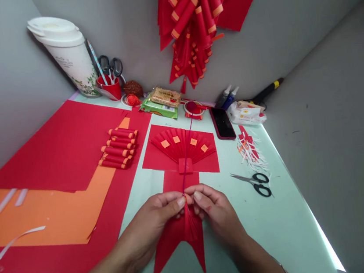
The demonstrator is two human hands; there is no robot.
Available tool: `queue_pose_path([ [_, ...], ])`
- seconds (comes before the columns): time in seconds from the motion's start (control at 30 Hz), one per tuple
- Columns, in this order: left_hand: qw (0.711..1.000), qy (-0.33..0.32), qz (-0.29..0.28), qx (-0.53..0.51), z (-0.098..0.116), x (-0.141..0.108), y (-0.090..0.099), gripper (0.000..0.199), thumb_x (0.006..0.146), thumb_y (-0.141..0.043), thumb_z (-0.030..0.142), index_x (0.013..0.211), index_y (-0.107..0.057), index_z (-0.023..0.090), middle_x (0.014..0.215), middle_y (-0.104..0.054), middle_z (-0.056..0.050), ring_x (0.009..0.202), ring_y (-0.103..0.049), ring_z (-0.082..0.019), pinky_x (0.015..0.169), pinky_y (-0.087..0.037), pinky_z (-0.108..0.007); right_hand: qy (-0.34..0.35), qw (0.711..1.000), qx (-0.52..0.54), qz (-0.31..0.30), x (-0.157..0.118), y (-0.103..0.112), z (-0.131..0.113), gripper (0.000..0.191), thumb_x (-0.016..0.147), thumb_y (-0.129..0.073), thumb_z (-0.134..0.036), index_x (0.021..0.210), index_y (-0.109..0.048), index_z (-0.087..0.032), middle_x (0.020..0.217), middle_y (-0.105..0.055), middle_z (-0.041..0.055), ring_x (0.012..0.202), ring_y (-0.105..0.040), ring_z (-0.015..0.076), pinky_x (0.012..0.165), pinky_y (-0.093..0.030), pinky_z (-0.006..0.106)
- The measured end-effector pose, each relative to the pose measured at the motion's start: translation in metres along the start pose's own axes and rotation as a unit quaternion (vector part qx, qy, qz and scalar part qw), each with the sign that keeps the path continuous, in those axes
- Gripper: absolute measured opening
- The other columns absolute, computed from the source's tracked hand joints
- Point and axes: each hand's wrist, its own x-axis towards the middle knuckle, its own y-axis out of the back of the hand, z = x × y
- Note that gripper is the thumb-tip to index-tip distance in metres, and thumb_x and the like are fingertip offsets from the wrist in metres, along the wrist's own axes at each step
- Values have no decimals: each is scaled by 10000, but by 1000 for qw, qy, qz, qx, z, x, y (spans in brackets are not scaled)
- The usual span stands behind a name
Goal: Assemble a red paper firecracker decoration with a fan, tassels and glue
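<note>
Honestly, the weak spot sits right under my fingers. With my left hand (165, 210) I clamp the top of the red tassel (189, 227), thumb against forefinger, while the fingers of my right hand (216, 206) gather at the same spot; I can't tell whether they pinch tassel or cord. The tassel hangs down from there over the forked red strip (178, 236), its lower end spread into loose folds. If my left pinch slackens, I judge those folds could slip out of line and the bundle would splay. The purple cord (190, 130) runs from my fingertips up across the small red square (185, 165) and the pleated fan (174, 148), toward the dark ball of thread (191, 107) at the back of the table (273, 231). A sharp tug on it might drag the fan or lift a corner of an orange patch (204, 148); too much pull could crease the paper neck I'm gripping. Scissors (260, 184) lie off to my right, blades pointing my way, so a careless sweep of that forearm could catch them or scatter the paper scraps (252, 150) behind.
</note>
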Motion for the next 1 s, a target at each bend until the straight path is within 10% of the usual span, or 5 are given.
queue_pose_path([
  [0.5,944,-70,93,310,5,-8,-8,248,778,-605,448,741,-545,209,665,-499,59,656,-470,-138,616,-370,-245,25,997,37,-62,1,-6,6,415,752,-807,-522,1042,-746,-232,832,-615,5,745,-533,135,727,-430,261],
  [0.8,775,-130,177,592,-5,-13,2,147,861,-500,290,756,-579,225,814,-670,-13,764,-600,-193,673,-401,-282,6,992,68,-104,5,-5,16,427,740,-824,-502,995,-715,-178,681,-598,-15,549,-479,79,513,-369,185],
  [1.0,771,-156,161,596,-5,-18,5,125,857,-547,287,757,-596,229,819,-680,-18,772,-615,-207,679,-415,-294,-19,996,33,-87,3,-4,13,391,772,-800,-508,846,-657,-152,608,-631,-4,488,-518,85,484,-369,189],
])
